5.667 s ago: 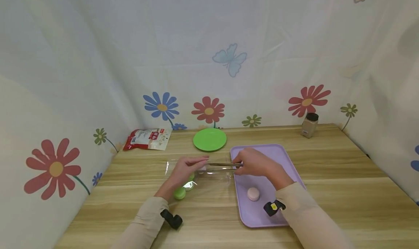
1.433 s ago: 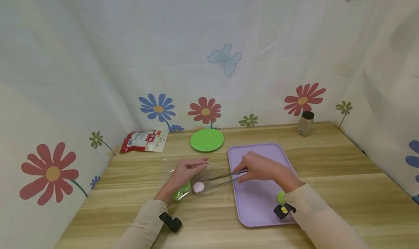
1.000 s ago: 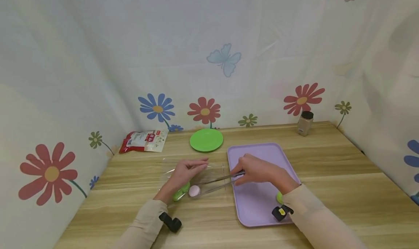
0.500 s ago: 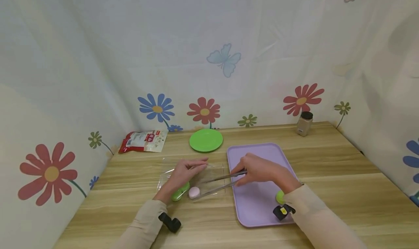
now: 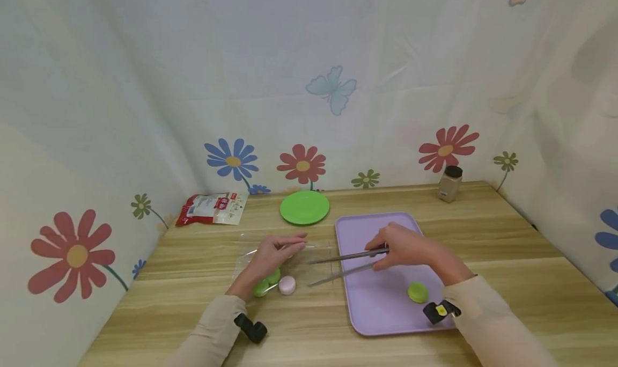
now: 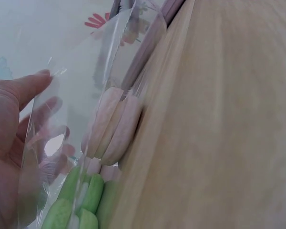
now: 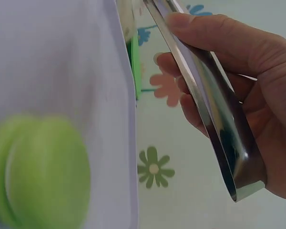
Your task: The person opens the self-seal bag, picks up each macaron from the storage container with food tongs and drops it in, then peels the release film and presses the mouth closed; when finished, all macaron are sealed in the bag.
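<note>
My left hand (image 5: 271, 257) holds up the film of a clear plastic bag (image 6: 62, 114), thumb and fingers on either side of it. Inside lie a pink macaron (image 5: 287, 285) and several green macarons (image 6: 90, 195); more pink shows behind these in the left wrist view. My right hand (image 5: 404, 246) grips metal tongs (image 7: 214, 105) near their bent end. The tong arms stand apart with nothing between them, their tips at the bag's mouth, right of the pink macaron. A green macaron (image 5: 418, 292) lies on the lilac tray (image 5: 381, 313) below my right wrist.
Behind the bag is a green plate (image 5: 304, 207). A red and white food packet (image 5: 212, 208) lies at the back left of the wooden table (image 5: 299, 335). At the back right stands a jar with a black lid (image 5: 450, 184).
The pink macaron from the tray is now in the bag, released by the tongs. My right hand has drawn the tongs back right, uncovering the green macaron on the tray. My left hand stays.
</note>
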The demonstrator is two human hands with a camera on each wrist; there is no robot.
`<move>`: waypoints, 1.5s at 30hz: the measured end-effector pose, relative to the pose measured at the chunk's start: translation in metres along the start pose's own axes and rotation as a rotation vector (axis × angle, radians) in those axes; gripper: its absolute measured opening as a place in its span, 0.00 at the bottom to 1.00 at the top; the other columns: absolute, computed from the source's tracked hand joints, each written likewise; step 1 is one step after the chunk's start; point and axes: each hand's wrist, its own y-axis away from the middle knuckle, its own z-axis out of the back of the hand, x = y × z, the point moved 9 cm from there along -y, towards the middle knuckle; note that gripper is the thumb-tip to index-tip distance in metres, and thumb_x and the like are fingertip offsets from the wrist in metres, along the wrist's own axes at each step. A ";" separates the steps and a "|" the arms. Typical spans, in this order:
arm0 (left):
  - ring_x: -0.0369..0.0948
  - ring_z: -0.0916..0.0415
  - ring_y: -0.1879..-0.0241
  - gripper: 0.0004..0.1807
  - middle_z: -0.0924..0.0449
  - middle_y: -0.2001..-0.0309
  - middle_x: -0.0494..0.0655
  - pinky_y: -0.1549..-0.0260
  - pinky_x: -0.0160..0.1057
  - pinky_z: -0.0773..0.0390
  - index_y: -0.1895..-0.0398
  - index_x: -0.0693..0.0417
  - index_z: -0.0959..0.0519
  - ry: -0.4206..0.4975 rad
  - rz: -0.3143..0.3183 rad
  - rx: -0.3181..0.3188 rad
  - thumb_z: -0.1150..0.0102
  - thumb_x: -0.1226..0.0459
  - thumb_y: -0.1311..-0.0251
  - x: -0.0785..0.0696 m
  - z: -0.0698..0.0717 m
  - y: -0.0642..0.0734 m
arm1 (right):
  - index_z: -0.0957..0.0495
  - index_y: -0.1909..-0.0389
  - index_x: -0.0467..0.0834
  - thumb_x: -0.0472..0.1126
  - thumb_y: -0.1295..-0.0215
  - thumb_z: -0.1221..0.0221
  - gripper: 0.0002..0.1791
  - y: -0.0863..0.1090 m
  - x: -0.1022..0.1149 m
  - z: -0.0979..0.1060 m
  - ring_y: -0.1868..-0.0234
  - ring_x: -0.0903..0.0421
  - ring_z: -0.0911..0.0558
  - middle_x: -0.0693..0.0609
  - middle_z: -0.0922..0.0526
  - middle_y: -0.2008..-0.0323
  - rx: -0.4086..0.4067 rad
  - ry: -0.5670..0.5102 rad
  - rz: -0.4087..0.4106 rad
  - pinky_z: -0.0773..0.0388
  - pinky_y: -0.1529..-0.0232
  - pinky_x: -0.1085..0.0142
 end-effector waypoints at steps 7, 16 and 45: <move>0.48 0.26 0.37 0.11 0.20 0.42 0.54 0.34 0.49 0.32 0.53 0.62 0.14 -0.012 0.003 -0.016 0.36 0.65 0.34 0.000 0.000 -0.001 | 0.14 0.55 0.37 0.41 0.46 0.25 0.19 0.039 -0.032 0.011 0.65 0.53 0.18 0.53 0.13 0.64 0.053 -0.128 -0.042 0.19 0.66 0.68; 0.47 0.28 0.36 0.13 0.21 0.40 0.53 0.33 0.49 0.35 0.51 0.62 0.15 -0.003 0.024 -0.014 0.35 0.63 0.34 0.031 0.001 -0.010 | 0.12 0.60 0.39 0.37 0.50 0.26 0.14 0.096 -0.073 0.034 0.72 0.63 0.21 0.52 0.14 0.71 0.141 -0.265 -0.121 0.21 0.72 0.69; 0.44 0.26 0.37 0.18 0.20 0.40 0.49 0.35 0.46 0.31 0.51 0.63 0.15 0.024 0.025 -0.015 0.33 0.58 0.36 0.037 0.002 -0.010 | 0.13 0.55 0.35 0.42 0.47 0.26 0.20 0.153 -0.113 0.071 0.70 0.66 0.22 0.54 0.12 0.66 0.052 -0.192 -0.323 0.21 0.69 0.70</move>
